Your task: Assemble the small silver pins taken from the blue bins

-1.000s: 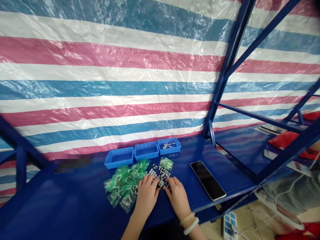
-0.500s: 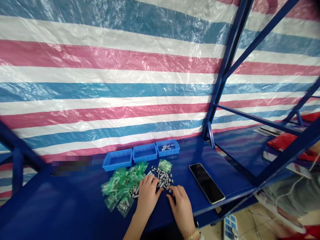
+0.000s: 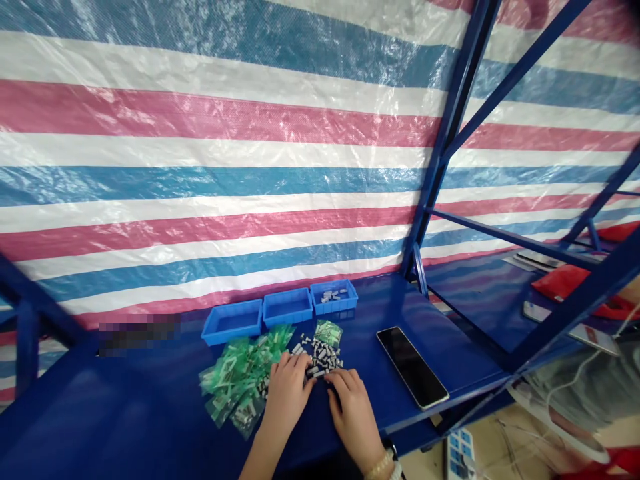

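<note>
Backdrop: striped plastic tarp (image 3: 200, 167) in blue, white and pink, hung behind a blue steel frame (image 3: 440, 167).
Surface: blue metal shelf (image 3: 125, 400), with your work gathered near its front edge, probably to keep it within easy reach.
Left: your left fingers (image 3: 298, 365) curve down at the pile's near edge; they look partly closed, but you can't tell if they pinch anything.
Right: your right fingers (image 3: 340, 380) lie slightly curled at the pile's lower right edge, with no clear grip; can't tell if a piece is under them.
Hands: your left hand (image 3: 286, 393) and right hand (image 3: 351, 410) sit close together, palms down, framing the pile from the near side.
Pile: small grey metal pieces (image 3: 324, 357) lie loose on the shelf, between your hands and the trays.
Bags: heap of green-marked plastic bags (image 3: 233, 377) just left of your left hand; one small bag (image 3: 329, 333) lies apart, above the pile.
Trays: three blue plastic trays (image 3: 287, 307) stand in a row behind the pile, in easy reach; only the right one holds grey pieces (image 3: 333, 295).
Side: black phone (image 3: 413, 367) lies face up right of your right hand, seemingly kept out of the way.
</note>
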{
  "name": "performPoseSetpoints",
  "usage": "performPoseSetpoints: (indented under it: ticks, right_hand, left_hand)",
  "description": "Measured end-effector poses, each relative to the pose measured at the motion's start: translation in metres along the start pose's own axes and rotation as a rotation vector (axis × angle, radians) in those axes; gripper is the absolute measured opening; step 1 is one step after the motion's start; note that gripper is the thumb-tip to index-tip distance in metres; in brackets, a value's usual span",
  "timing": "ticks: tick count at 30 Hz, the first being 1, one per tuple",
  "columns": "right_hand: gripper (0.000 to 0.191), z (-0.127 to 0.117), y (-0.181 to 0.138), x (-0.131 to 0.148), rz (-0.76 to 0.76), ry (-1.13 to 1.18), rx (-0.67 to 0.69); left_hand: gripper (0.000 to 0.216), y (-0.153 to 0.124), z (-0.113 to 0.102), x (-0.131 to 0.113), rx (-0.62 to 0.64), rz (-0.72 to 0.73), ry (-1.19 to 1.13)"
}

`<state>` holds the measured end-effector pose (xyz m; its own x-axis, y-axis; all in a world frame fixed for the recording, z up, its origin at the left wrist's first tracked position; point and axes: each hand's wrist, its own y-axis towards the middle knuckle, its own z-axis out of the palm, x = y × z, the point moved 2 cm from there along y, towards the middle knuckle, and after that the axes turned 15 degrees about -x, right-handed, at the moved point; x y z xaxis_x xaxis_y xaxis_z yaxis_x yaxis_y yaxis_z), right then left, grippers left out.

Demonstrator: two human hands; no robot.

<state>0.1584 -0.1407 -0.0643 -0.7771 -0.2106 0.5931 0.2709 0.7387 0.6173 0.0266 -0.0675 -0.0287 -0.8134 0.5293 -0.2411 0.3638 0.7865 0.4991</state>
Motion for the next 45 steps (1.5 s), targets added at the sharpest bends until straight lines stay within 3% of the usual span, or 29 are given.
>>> performPoseSetpoints:
  ticks: [8, 14, 17, 19, 23, 27, 29, 31, 34, 36, 38, 41, 45]
  right_hand:
    - [0.031, 0.001, -0.004, 0.008, -0.046, 0.026, 0.095]
    - [0.031, 0.001, -0.004, -0.002, 0.016, 0.162, -0.007]
    - [0.024, -0.003, -0.002, -0.002, 0.152, 0.312, -0.101]
    - [0.020, -0.003, 0.001, 0.000, 0.341, 0.469, -0.122]
    - [0.039, 0.001, 0.011, 0.013, 0.713, 0.855, -0.026]
    - [0.037, -0.003, 0.017, 0.030, 0.768, 1.008, 0.005]
    - [0.030, -0.009, 0.018, 0.037, 0.712, 0.974, -0.024]
    - [0.020, -0.018, 0.021, 0.044, 0.545, 0.877, -0.088]
    - [0.004, -0.031, 0.025, 0.054, 0.191, 0.687, -0.174]
    - [0.008, -0.037, 0.027, 0.058, 0.001, 0.595, -0.187]
    - [0.013, -0.040, 0.028, 0.057, -0.101, 0.549, -0.179]
    - [0.012, -0.037, 0.028, 0.049, -0.043, 0.555, -0.164]
    - [0.009, -0.016, 0.018, 0.036, 0.359, 0.825, -0.074]
  left_hand:
    - [0.026, 0.001, 0.005, -0.002, -0.022, -0.013, -0.049]
    - [0.021, 0.003, 0.011, 0.002, -0.144, -0.035, -0.134]
    - [0.017, 0.001, 0.004, 0.006, -0.237, -0.041, -0.213]
    - [0.015, -0.005, -0.005, 0.006, -0.296, -0.045, -0.270]
    - [0.012, -0.022, -0.034, -0.006, -0.474, -0.024, -0.434]
    - [0.020, -0.037, -0.057, -0.019, -0.581, 0.020, -0.509]
    - [0.020, -0.043, -0.060, -0.020, -0.604, -0.068, -0.549]
    - [0.013, -0.047, -0.057, -0.020, -0.581, -0.251, -0.643]
    - [0.013, -0.050, -0.048, -0.021, -0.404, -0.610, -0.890]
    - [0.024, -0.052, -0.042, -0.023, -0.287, -0.814, -1.081]
    - [0.032, -0.053, -0.040, -0.026, -0.250, -0.966, -1.230]
    - [0.036, -0.057, -0.040, -0.027, -0.352, -1.066, -1.308]
    - [0.029, -0.061, -0.045, -0.038, -0.499, -0.972, -1.239]
